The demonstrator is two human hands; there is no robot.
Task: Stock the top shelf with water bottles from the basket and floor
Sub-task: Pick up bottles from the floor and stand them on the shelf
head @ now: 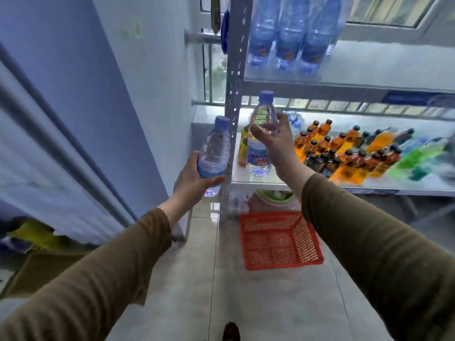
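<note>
Each hand grips one upright water bottle: the left hand [190, 179] wraps the lower bottle [213, 153], the right hand [273, 137] pinches the higher bottle [261, 134]. Above them, more bottles [293, 35] stand on the top shelf [369, 67]. Below the right hand, the red basket [280, 239] lies empty on the floor [246, 291].

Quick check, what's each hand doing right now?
Left hand: closed around the lower part of a water bottle.
Right hand: closed around the upper part of a second water bottle, held upright.
</note>
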